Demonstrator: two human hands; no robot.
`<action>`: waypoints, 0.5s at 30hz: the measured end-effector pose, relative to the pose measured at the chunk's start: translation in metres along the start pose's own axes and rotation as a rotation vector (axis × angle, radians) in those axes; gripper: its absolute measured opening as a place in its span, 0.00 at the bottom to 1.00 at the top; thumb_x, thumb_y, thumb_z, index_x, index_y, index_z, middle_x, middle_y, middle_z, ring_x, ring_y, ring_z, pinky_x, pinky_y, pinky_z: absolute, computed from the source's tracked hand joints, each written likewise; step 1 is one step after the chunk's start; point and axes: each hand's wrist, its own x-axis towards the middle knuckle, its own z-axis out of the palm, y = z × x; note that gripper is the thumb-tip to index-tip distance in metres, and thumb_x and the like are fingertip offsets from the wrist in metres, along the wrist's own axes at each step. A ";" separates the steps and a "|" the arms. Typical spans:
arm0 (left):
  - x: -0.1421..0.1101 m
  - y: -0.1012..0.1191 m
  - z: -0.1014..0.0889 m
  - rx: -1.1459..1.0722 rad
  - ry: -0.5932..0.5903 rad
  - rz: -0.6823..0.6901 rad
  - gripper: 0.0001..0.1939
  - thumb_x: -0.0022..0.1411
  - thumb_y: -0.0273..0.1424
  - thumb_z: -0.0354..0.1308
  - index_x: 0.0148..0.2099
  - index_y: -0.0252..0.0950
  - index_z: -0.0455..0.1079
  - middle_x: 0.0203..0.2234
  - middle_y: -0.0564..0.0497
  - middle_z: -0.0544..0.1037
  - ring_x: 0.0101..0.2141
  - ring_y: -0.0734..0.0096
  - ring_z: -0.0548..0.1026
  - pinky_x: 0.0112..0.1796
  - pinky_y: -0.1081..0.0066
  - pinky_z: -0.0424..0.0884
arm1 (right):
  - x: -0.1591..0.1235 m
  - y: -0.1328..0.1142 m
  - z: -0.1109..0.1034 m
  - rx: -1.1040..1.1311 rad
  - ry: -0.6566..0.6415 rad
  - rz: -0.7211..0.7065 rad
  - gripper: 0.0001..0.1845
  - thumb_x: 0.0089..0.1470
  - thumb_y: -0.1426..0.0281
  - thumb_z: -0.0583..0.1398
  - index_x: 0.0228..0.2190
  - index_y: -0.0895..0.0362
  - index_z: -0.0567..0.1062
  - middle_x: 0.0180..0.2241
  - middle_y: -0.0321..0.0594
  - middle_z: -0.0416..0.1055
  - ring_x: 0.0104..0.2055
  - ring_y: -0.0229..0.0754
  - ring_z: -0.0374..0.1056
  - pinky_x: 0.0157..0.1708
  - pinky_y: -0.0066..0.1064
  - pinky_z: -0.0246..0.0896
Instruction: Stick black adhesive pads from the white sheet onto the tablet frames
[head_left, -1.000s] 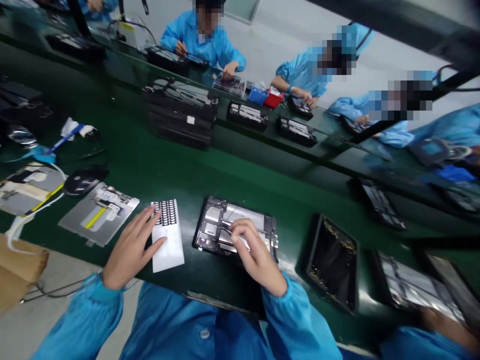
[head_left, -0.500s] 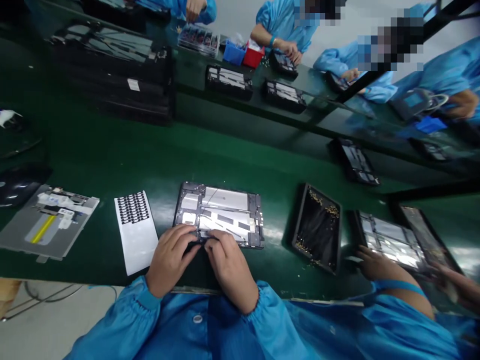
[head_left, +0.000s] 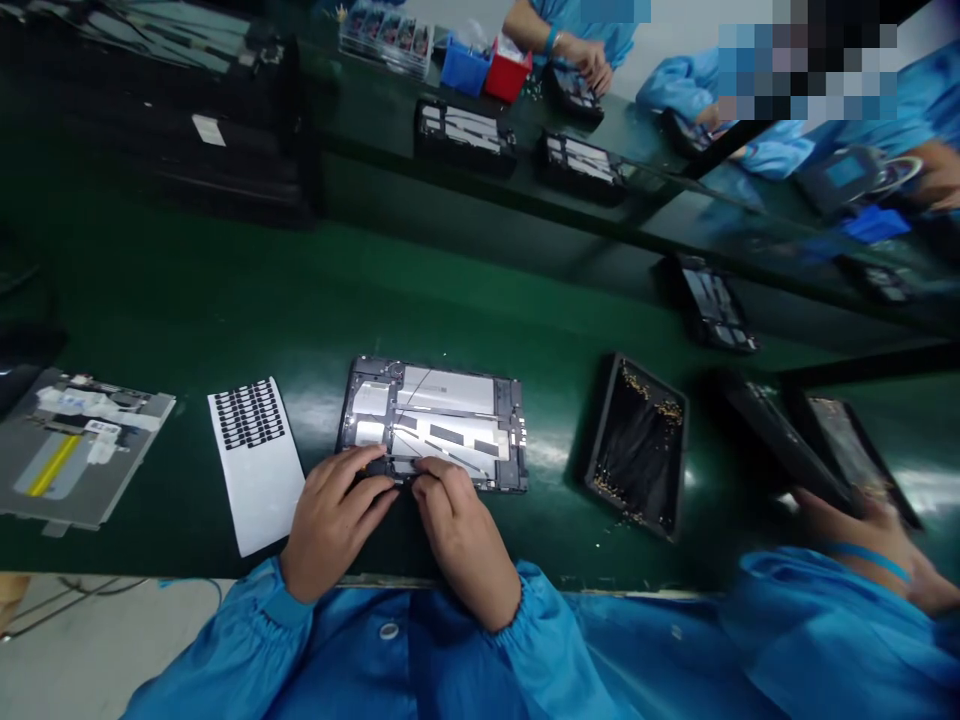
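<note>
An opened tablet [head_left: 442, 420] lies on the green bench, its silver battery plates, black flat cables and dark frame exposed. My left hand [head_left: 326, 520] bends round the near edge of the tablet, thumb and forefinger at its lower left. Beside it, my right hand [head_left: 461, 535] is closed at the same edge with curled fingertips touching it. Whether a small part sits between the fingertips is hidden. Left of the tablet lies a white sheet [head_left: 266, 500] bearing rows of black stickers. Farther left is a grey display panel [head_left: 82, 490] with yellow tape.
To the right stands a black tray [head_left: 637, 450] of thin black cables with gold-coloured ends. A co-worker's hand [head_left: 855, 520] holds a tilted dark device [head_left: 787, 430] there. Opened tablets [head_left: 465, 135] stand on a raised shelf, near blue [head_left: 465, 65] and red bins [head_left: 506, 72].
The view has shifted slightly. My hands stay at the tablet's near edge, with little finger movement. At right, the co-worker has lifted and tilted a device that lay flat.
</note>
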 end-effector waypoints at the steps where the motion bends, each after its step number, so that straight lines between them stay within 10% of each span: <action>1: 0.000 0.000 0.000 0.002 -0.004 0.006 0.06 0.68 0.27 0.58 0.47 0.39 0.73 0.54 0.46 0.75 0.53 0.60 0.74 0.54 0.59 0.70 | 0.001 0.000 0.000 -0.004 -0.001 0.006 0.12 0.69 0.76 0.50 0.46 0.57 0.72 0.50 0.50 0.70 0.53 0.48 0.68 0.50 0.41 0.72; 15: 0.000 0.001 0.002 0.007 -0.002 0.052 0.09 0.67 0.24 0.59 0.48 0.38 0.73 0.55 0.44 0.75 0.55 0.59 0.72 0.55 0.56 0.70 | 0.005 -0.003 -0.003 -0.034 -0.030 0.008 0.13 0.69 0.75 0.50 0.46 0.57 0.73 0.49 0.50 0.72 0.50 0.48 0.69 0.48 0.39 0.73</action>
